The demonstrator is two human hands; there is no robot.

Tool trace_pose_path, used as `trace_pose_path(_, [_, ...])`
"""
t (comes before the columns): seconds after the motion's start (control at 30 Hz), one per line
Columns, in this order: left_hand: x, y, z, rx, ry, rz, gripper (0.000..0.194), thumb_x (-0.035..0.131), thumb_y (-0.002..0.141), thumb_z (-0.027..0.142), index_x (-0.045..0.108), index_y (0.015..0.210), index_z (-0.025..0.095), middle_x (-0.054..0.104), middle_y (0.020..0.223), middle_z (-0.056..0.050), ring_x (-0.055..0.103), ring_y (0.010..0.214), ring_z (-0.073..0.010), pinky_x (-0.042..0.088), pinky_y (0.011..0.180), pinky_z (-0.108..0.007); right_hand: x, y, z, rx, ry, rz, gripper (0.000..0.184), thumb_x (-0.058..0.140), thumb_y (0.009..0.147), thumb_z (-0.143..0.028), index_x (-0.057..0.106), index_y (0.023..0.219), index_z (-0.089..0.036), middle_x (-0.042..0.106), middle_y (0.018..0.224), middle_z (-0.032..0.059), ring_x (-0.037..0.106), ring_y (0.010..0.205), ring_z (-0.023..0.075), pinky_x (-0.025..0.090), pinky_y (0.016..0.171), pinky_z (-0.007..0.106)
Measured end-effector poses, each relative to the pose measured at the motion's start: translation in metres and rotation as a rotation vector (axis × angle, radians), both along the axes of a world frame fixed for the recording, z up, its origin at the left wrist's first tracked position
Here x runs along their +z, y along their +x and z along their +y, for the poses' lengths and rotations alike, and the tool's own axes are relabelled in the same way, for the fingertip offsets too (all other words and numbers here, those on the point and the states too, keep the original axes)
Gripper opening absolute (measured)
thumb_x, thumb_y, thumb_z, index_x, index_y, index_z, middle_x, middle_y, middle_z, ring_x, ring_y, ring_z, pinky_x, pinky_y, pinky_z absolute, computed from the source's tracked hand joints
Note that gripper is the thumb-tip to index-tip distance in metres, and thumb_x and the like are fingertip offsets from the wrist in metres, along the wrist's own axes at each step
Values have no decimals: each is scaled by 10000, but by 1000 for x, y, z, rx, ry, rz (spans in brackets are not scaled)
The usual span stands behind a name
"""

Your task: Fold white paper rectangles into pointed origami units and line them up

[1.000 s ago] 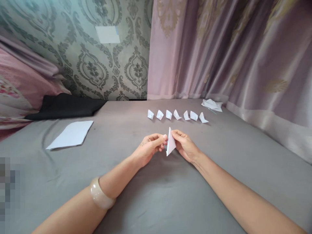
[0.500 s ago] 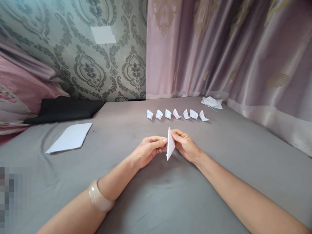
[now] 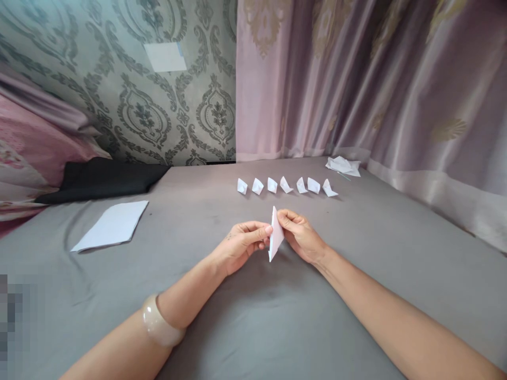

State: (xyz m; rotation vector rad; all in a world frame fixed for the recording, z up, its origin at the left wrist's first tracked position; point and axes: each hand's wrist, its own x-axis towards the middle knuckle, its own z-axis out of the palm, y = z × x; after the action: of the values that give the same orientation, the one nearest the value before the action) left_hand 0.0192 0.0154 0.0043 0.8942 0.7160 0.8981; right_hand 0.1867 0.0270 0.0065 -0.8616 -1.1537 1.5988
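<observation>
A piece of folded white paper stands on edge between my two hands, above the grey sheet. My left hand pinches its left side with the thumb on top and the fingers curled below. On the other side, my right hand grips the upper right edge between thumb and fingers. Parts of the fingers are hidden behind the paper. Just beyond my hands, several small folded paper pieces stand in a row.
A stack of white paper lies at the left, near a black cloth. Loose white papers lie at the back right by the pink curtain. All rest on a grey sheet; a patterned wall rises behind.
The view has shifted very slightly. Both hands keep hold of the folded paper, whose lower tip has tilted a little to the left.
</observation>
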Motion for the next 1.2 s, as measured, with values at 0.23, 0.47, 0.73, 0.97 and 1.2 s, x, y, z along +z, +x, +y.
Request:
trace_pose_path(0.23, [4, 2, -3, 117, 134, 157, 229, 720, 748, 350, 717, 766, 122, 603, 667, -22, 511, 629, -95, 394, 627, -235, -6, 2, 2, -45, 53, -45, 309, 675, 762, -482, 547, 669, -217, 497, 631, -33, 438, 596, 125, 369, 615, 276])
trace_pose_path(0.47, [2, 4, -5, 142, 351, 412, 222, 671, 736, 305, 659, 868, 127, 621, 735, -23, 533, 643, -120, 398, 588, -226, -5, 0, 0, -218, 473, -427, 259, 523, 899, -395, 572, 719, -215, 504, 749, -4, 463, 691, 137, 366, 644, 273])
trace_pose_path(0.73, [0, 2, -7, 517, 745, 867, 82, 566, 763, 199, 513, 709, 169, 483, 616, 43, 399, 552, -83, 329, 540, -204, -2, -13, -19, -410, 830, -692, 372, 645, 820, -409, 544, 1132, -233, 518, 1151, 94, 543, 986, 208, 471, 833, 351])
trace_pose_path(0.97, [-9, 2, -10, 680, 1276, 1090, 128, 487, 768, 67, 470, 742, 191, 522, 665, 12, 468, 620, -120, 375, 588, -226, -2, -26, -36, -456, 822, -952, 116, 513, 891, -300, 541, 864, -191, 575, 885, 62, 576, 755, 162, 470, 680, 295])
trace_pose_path(1.2, [-11, 1, -8, 721, 1302, 1161, 146, 510, 832, 122, 433, 734, 198, 503, 655, 15, 462, 606, -125, 371, 572, -233, -3, -26, -33, -431, 903, -1109, 278, 362, 974, -259, 574, 811, -180, 610, 835, 57, 572, 708, 149, 411, 641, 271])
